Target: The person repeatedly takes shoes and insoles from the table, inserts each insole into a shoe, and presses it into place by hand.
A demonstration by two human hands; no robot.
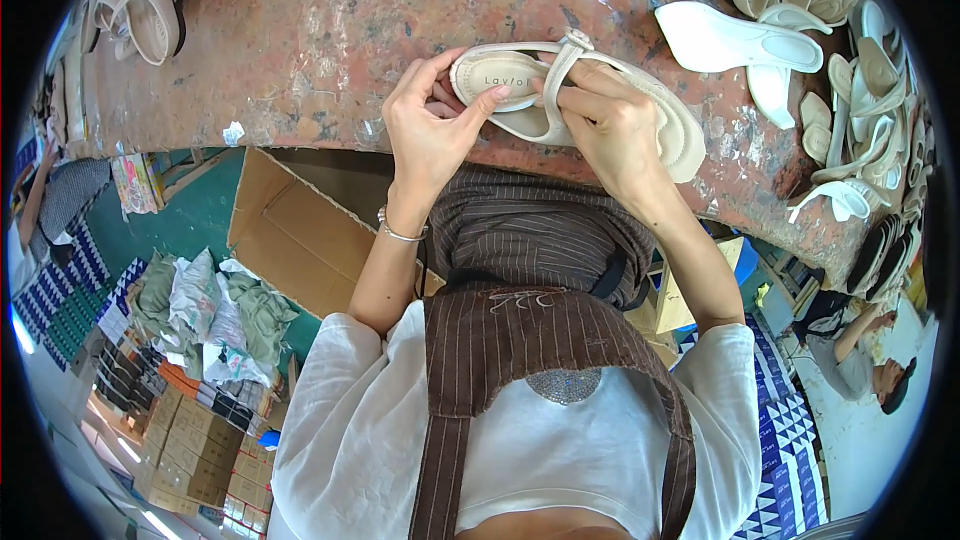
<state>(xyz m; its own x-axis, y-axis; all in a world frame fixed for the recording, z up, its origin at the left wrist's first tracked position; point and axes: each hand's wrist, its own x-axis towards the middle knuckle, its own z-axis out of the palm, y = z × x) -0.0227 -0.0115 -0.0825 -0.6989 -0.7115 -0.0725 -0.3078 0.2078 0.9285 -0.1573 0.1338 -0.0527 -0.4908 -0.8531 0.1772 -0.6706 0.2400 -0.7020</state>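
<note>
A beige strapped shoe (620,90) is held between my two hands over the near edge of the worn table. My left hand (432,120) grips its heel end, the thumb pressed onto the insole and the fingers around the outside. Through the strap opening reach fingers of my right hand (612,125), which is closed on the middle of the shoe with its palm beside the quilted front part. A thin strap with a small round button crosses over the shoe. The tips of some right fingers are hidden inside it.
On the paint-marked table (300,30), white shoe pieces (735,40) and a heap of beige shoes (870,130) lie to the right. More beige sandals (150,5) stand far left. Below the edge is an open cardboard box (300,225). Another person (860,355) is at the right.
</note>
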